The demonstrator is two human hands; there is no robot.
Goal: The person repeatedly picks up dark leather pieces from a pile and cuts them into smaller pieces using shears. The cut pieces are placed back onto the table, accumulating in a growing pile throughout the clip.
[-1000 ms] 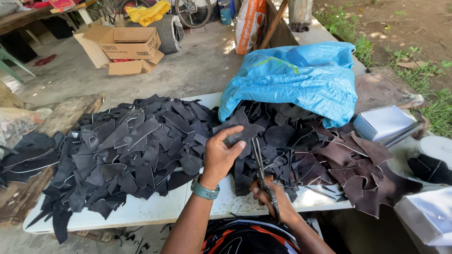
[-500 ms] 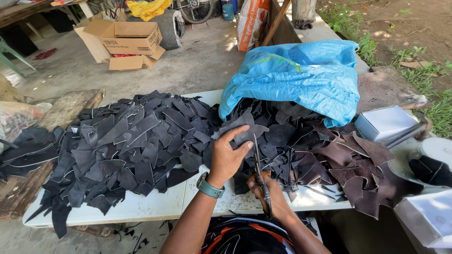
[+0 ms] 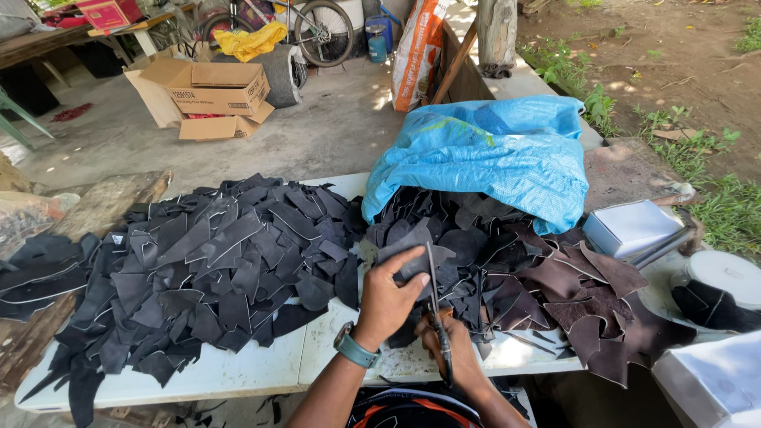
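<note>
My left hand, with a teal watch on the wrist, grips a dark leather piece above the white table. My right hand is closed on the handles of scissors, whose blades point up along the piece's right edge. A wide heap of black leather scraps lies to the left. Dark and brown scraps spill to the right from a blue woven sack.
A white box and a white round container sit at the right edge. More scraps lie on a wooden board at left. Cardboard boxes, a bicycle wheel and an orange-white sack stand on the concrete beyond.
My hands and the leather piece have stayed at about the same spot; the scissors' blades now stand more upright along the piece's edge. The view has tilted slightly.
</note>
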